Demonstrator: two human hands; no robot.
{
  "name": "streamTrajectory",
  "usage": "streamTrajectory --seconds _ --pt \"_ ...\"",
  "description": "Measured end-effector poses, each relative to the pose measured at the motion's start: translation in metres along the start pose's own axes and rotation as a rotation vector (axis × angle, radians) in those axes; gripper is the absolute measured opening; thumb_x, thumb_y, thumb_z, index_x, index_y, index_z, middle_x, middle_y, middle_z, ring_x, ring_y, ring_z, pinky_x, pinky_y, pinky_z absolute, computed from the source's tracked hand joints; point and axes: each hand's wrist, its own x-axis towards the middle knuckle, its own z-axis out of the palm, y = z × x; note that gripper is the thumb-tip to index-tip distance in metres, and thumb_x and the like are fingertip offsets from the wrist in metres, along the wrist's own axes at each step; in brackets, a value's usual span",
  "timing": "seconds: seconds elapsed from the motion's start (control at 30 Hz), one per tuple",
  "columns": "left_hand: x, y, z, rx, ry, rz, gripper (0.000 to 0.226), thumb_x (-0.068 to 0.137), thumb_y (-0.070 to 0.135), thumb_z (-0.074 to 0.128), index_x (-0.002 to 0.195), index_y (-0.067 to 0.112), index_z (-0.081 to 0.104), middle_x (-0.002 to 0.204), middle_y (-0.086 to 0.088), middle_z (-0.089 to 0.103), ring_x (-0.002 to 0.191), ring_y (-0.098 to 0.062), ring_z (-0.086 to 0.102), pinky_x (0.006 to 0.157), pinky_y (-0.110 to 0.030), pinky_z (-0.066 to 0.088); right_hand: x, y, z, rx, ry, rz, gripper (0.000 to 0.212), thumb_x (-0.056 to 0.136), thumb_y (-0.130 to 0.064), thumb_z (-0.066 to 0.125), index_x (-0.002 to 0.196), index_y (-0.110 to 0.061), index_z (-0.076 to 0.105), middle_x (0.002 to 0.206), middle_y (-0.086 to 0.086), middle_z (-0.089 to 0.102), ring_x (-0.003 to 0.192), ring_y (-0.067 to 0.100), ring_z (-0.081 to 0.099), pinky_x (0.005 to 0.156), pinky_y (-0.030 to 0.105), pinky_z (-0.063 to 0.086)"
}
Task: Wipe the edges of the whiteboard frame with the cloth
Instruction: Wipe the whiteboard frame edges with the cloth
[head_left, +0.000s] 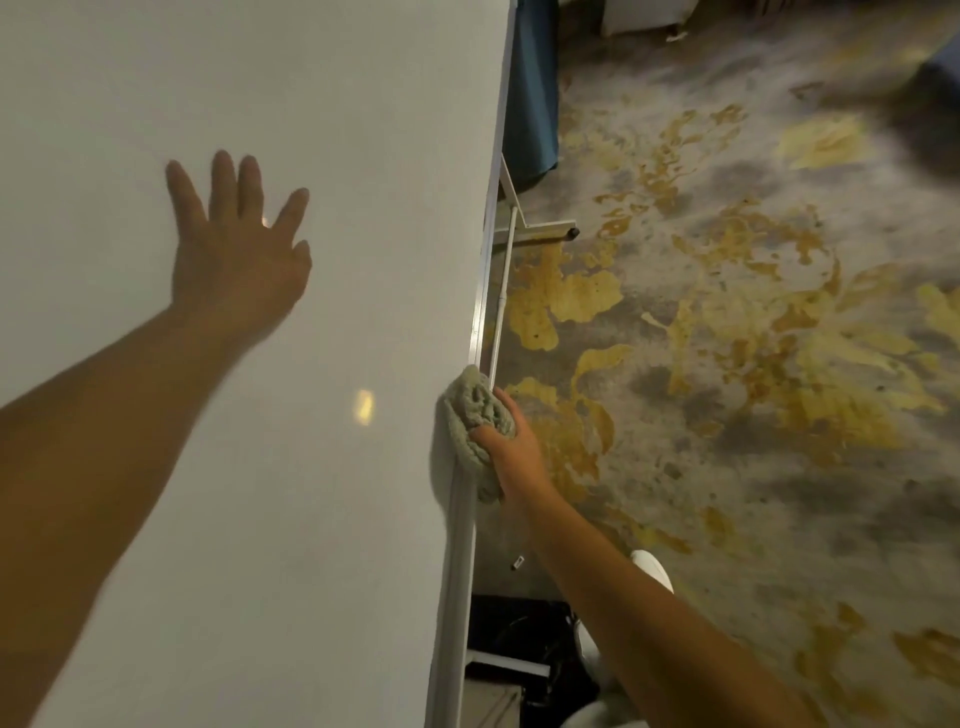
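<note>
Open frame edge (480, 291) ahead of the cloth (475, 415), stand pole (501, 312) close alongside, bare floor (727, 364) beyond.

Both forearms are bare here, no sleeves in sight, no watch or bands at the wrists. The left hand (236, 249) shows 5 ringless fingers, and down by the right hand (511, 447) there's 1 white shoe (653, 569).

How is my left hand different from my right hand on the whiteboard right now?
The left hand lies flat and open on the white board face, fingers spread, holding nothing; the right hand is curled shut on the cloth. The left hand sits well in from the edge; the right hand presses the cloth against the metal frame edge. Both arms are bare and both hands touch the whiteboard.
</note>
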Motion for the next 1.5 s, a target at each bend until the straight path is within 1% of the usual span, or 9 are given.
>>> streamTrajectory --seconds 0.17,0.27,0.4,0.47,0.77,0.97,1.2,1.43,1.5 --pt "-0.016 0.004 0.005 -0.001 -0.015 0.016 0.064 0.109 0.049 0.015 0.169 0.027 0.009 0.175 -0.024 0.007 0.162 -0.045 0.003 0.126 -0.071 0.001 -0.019 0.016 0.007 -0.026 0.021 0.062 0.036 0.091 -0.009 0.063 0.127 -0.010 0.064 0.081 -0.004 0.078 0.075 0.012 0.075 0.061 0.021 0.057" --pt "-0.025 0.005 0.006 -0.014 -0.004 0.031 0.065 0.109 0.051 0.018 0.169 0.026 0.009 0.175 -0.025 0.008 0.162 -0.046 0.003 0.127 -0.070 0.002 -0.033 0.027 0.012 -0.019 0.029 0.050 0.041 0.089 -0.006 0.065 0.129 -0.012 0.063 0.091 0.000 0.078 0.083 0.016 0.076 0.065 0.024 0.058" --pt "-0.030 0.005 0.008 -0.003 0.018 0.049 0.065 0.109 0.053 0.015 0.169 0.030 0.004 0.175 -0.023 0.009 0.162 -0.046 0.004 0.128 -0.068 0.001 -0.043 0.028 0.020 -0.049 0.039 -0.069 0.067 0.087 -0.003 0.064 0.143 -0.035 0.048 0.121 0.001 0.067 0.102 0.016 0.070 0.074 0.026 0.060" --pt "-0.033 0.006 0.011 0.013 0.029 0.055 0.064 0.109 0.052 0.013 0.169 0.031 0.003 0.175 -0.023 0.010 0.162 -0.046 0.004 0.127 -0.067 0.001 -0.045 0.027 0.023 -0.030 0.035 -0.088 0.070 0.089 -0.002 0.063 0.145 -0.041 0.045 0.127 0.001 0.063 0.108 0.019 0.068 0.077 0.029 0.060" --pt "-0.048 0.011 0.021 0.093 -0.010 0.038 0.068 0.105 0.054 0.001 0.169 0.029 0.005 0.176 -0.021 0.004 0.163 -0.045 0.002 0.127 -0.069 0.000 -0.052 0.043 0.030 -0.097 0.051 -0.096 0.066 0.090 -0.005 0.063 0.145 -0.039 0.047 0.124 0.000 0.067 0.102 0.011 0.071 0.076 0.026 0.060" --pt "-0.065 0.017 0.015 0.079 -0.043 0.049 0.073 0.105 0.059 0.002 0.169 0.024 0.002 0.176 -0.023 0.001 0.163 -0.047 0.000 0.130 -0.067 0.004 -0.063 0.053 0.033 -0.163 0.124 -0.129 0.059 0.086 -0.001 0.061 0.139 -0.027 0.055 0.118 0.003 0.070 0.105 0.019 0.069 0.087 0.042 0.060" --pt "-0.091 0.019 0.014 0.078 -0.044 0.067 0.074 0.104 0.061 0.000 0.169 0.025 0.000 0.176 -0.021 -0.001 0.163 -0.044 -0.001 0.130 -0.065 0.002 -0.082 0.069 0.034 -0.190 0.150 -0.159 0.055 0.081 -0.001 0.061 0.131 -0.024 0.059 0.111 -0.001 0.072 0.099 0.010 0.071 0.084 0.033 0.061" --pt "-0.118 0.001 0.011 0.092 -0.007 0.038 0.071 0.103 0.062 -0.001 0.168 0.034 -0.001 0.178 -0.014 -0.001 0.164 -0.042 -0.002 0.127 -0.071 0.003 -0.099 0.086 0.035 -0.222 0.177 -0.154 0.045 0.078 -0.006 0.067 0.110 -0.037 0.063 0.095 -0.014 0.071 0.087 0.001 0.070 0.074 0.020 0.060" --pt "-0.130 -0.005 0.010 0.096 0.001 0.019 0.071 0.103 0.063 -0.001 0.168 0.035 0.000 0.178 -0.012 0.000 0.163 -0.043 -0.001 0.127 -0.071 0.004 -0.104 0.090 0.035 -0.239 0.183 -0.152 0.046 0.078 -0.008 0.068 0.112 -0.038 0.062 0.097 -0.015 0.070 0.087 -0.001 0.069 0.073 0.017 0.059"
